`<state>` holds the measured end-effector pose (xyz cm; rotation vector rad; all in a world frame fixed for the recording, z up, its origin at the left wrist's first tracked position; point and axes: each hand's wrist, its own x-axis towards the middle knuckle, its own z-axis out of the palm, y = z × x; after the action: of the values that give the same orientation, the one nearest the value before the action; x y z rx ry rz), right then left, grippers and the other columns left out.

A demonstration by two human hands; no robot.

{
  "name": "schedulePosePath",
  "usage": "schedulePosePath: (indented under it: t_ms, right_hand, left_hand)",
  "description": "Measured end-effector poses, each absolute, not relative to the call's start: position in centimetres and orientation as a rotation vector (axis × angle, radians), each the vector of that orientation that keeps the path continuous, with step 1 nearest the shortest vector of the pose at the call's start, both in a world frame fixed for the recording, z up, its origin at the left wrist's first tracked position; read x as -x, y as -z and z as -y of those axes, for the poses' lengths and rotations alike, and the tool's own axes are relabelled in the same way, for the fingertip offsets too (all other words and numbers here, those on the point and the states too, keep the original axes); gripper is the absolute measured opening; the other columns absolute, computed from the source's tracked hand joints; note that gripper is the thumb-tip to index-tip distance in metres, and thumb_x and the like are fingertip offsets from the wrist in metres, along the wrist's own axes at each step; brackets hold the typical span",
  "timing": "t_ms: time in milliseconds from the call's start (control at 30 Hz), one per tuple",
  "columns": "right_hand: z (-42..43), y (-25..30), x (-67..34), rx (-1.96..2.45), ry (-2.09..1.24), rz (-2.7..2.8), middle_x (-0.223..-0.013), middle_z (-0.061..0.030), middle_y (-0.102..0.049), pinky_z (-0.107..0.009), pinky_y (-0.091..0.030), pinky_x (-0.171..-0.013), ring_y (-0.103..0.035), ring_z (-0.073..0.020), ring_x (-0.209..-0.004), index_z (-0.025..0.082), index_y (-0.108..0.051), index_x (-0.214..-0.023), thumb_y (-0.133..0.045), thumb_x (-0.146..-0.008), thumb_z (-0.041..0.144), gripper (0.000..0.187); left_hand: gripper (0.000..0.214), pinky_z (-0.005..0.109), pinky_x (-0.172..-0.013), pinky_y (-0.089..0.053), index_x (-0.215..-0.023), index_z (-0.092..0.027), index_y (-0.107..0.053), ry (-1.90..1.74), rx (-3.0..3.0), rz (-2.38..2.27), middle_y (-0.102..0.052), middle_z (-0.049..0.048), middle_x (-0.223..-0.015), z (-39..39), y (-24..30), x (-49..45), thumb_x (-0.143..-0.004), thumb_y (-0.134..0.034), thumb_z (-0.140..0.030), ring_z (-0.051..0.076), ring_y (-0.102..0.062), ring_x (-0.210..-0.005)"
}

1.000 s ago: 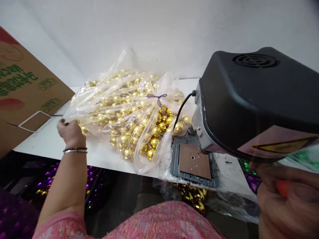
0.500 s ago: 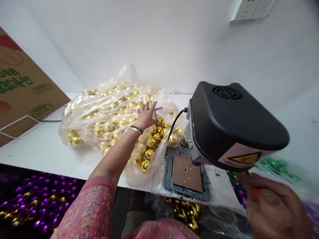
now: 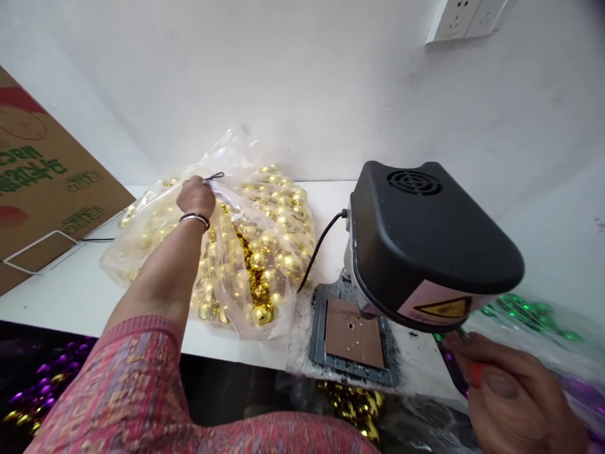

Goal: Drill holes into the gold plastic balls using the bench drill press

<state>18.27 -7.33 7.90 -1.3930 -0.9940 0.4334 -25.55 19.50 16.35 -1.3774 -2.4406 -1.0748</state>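
A clear plastic bag full of shiny gold balls lies on the white table. My left hand is closed on the bag's gathered neck, where a thin purple tie sticks out, and pulls it up and to the left. My right hand is at the lower right, fingers wrapped round an orange-red handle under the black head of a small bench drill. Below that head sits the drill's grey base plate with a brown board.
A large cardboard box leans at the left with a white wire loop beside it. Purple beads lie below the table edge at left, gold ones under the drill, green ones in plastic at right. A wall socket is above.
My left hand went from the bag's left end to the tie, closed on the neck and drew it left, bunching the bag. The right hand stayed on the handle.
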Motion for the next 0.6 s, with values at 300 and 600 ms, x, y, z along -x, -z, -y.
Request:
schedulePosePath:
  t_ms: [300,600]
  right_hand:
    - [7.1,-7.2,-18.7,1.352,-0.374,1.017,-0.084,-0.0053,-0.073,-0.058,-0.056,-0.079,-0.070,-0.0336,-0.082,0.038,-0.073,-0.077,-0.071,-0.064,0.038,0.014]
    - [6.4,-7.7,-18.4,1.255,-0.349,1.046,-0.077,-0.0063,-0.072,-0.042,-0.056,-0.063,-0.071,-0.0258,-0.073,0.026,-0.072,-0.074,-0.071,-0.065,0.040,0.016]
  left_hand:
    - [0.065,0.053,-0.112,-0.042,-0.136,-0.011,-0.055,1.076,1.775,2.206,-0.060,0.0171,-0.132,-13.7,-12.4,24.7,-0.075,-0.076,-0.018,0.032,-0.057,-0.123]
    - [0.053,0.050,-0.120,-0.035,-0.145,-0.030,-0.049,0.440,2.608,1.481,-0.048,0.0080,-0.155,3.0,-2.1,11.9,-0.093,-0.059,-0.037,0.030,-0.037,-0.148]
